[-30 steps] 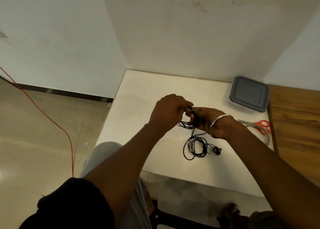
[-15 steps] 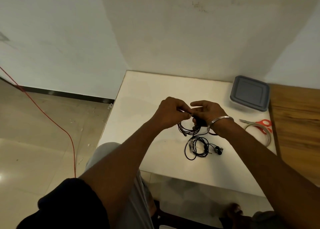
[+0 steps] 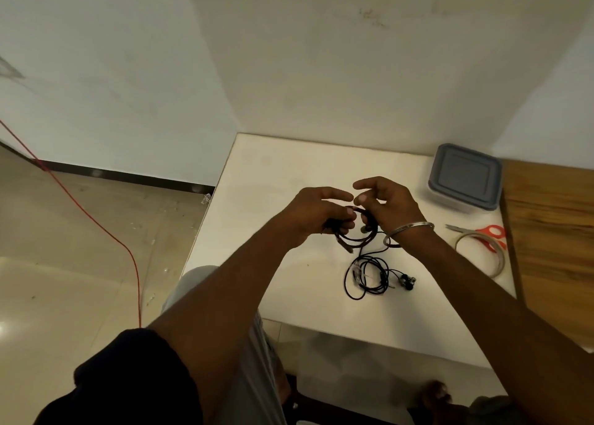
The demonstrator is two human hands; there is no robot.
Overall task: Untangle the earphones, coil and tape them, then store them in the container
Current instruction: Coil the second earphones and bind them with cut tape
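Note:
Both my hands are raised over the white table, holding a dark earphone cord that loops between them. My left hand grips one side of the loop with curled fingers. My right hand, with a metal bangle on the wrist, holds the other side, its index finger and thumb stretched toward the left hand. A second black tangle of earphones lies on the table below the hands, its earbuds to the right. A grey-lidded container stands closed at the back right.
A roll of clear tape and red-handled scissors lie near the table's right edge, beside a wooden surface. A red cable runs across the tiled floor on the left. White walls close the table's far side.
Both hands have shifted slightly and their upper fingers have spread apart. The cord loop between them hangs wider and lower than before. The tangle on the table has not moved.

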